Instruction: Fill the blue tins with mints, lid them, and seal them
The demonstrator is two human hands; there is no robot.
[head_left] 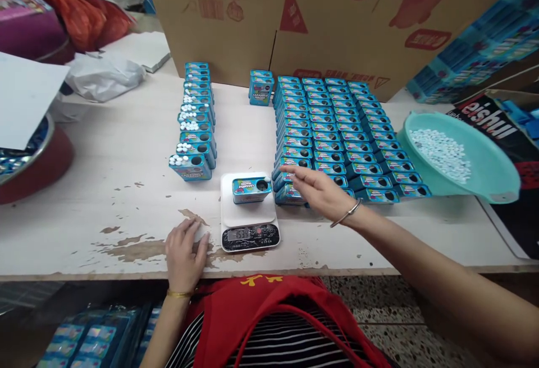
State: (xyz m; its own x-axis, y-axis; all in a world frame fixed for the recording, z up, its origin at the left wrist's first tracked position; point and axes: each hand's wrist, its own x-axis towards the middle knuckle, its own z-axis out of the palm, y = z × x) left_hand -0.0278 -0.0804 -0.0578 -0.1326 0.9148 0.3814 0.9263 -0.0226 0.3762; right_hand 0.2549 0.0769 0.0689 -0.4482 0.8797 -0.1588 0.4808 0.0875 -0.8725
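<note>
My left hand [185,250] could pass toward ten o'clock over the peeling white tabletop [101,194]. A file of blue rectangular tins [192,173] blocks twelve, the flat white scale [248,217] two.

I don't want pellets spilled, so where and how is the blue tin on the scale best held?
Probably pinch the blue tin from above by its long faces, near the left end. It stands upright on the scale, with its opening and a white pellet at the right end of its top, where the grouped tins also stand close.
</note>
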